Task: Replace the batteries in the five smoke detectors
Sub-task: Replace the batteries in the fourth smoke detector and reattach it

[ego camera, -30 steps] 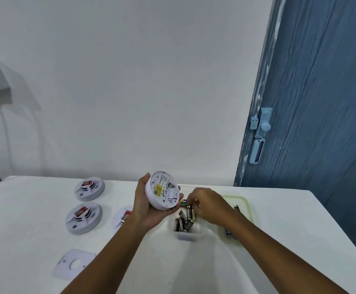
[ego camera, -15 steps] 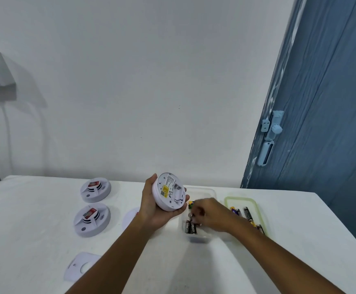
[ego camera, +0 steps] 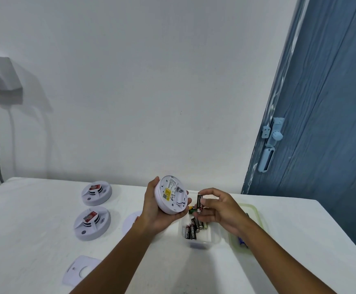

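Black-jacketed battery [ego camera: 199,204] sits pinched upright in your right hand [ego camera: 221,211], just beside the smoke detector [ego camera: 171,195] your left hand [ego camera: 153,211] cups back-up above the clear tub [ego camera: 202,240]. Match the terminal marks, then seat it squarely. White cloth covers the desk [ego camera: 34,240]; two detectors [ego camera: 92,222] wait left, beneath a plain wall beside a blue door [ego camera: 321,124].

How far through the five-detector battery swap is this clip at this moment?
Early to midway, at a guess. In hand: the left hand holds one detector back-up, and the right hand pinches a battery lifted from the clear tub. Two detectors lie face-up on the table; whether they are done cannot be told. A third is half hidden; a fifth is not seen.
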Tool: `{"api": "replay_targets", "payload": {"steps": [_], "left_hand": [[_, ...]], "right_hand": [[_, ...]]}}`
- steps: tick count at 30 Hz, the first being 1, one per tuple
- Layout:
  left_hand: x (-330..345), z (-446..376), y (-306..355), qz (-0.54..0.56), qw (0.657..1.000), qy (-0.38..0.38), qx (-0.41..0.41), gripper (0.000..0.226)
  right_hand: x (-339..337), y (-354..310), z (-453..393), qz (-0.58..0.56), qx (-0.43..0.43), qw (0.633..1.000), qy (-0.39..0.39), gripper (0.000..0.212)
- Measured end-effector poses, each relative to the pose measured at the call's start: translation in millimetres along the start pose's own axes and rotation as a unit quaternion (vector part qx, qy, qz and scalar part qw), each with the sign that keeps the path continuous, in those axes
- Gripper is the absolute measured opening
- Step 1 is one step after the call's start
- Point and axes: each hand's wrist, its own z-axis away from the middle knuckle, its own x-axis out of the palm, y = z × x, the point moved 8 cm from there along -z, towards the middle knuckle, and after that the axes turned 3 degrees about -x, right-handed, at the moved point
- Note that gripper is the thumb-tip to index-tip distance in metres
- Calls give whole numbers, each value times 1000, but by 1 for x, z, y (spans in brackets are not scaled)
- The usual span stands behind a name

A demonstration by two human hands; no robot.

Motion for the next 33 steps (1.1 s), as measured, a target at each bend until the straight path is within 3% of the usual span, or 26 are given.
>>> {"api": "replay_targets", "payload": {"steps": [4,7,12,19,25,29,33], "left_hand": [[-2,-1,0,-5,1000,6,1,61],[-4,-1,0,2,1000,15,7,58],[-1,0,0,2,1000,10,24,56],[9,2,-2,-9,1000,0,25,58],[14,4,-4,-16,999,-1,31,57],[16,5,-2,-11,999,-2,48,58],[12,6,3,-4,998,13,64,56]], "right_hand": [[4,4,1,-40,27,999,-20,25],[5,-4,1,4,-11,1000,8,33],[9,-31,-1,86,-124,987,53,10],[18,-47,-9,154,-188,966,85,18],[28,-57,-15,227,-216,947,73,8],[34,-59,-15,310,-250,913,91,6],[37,-45,-11,345,-279,894,58,33]]}}
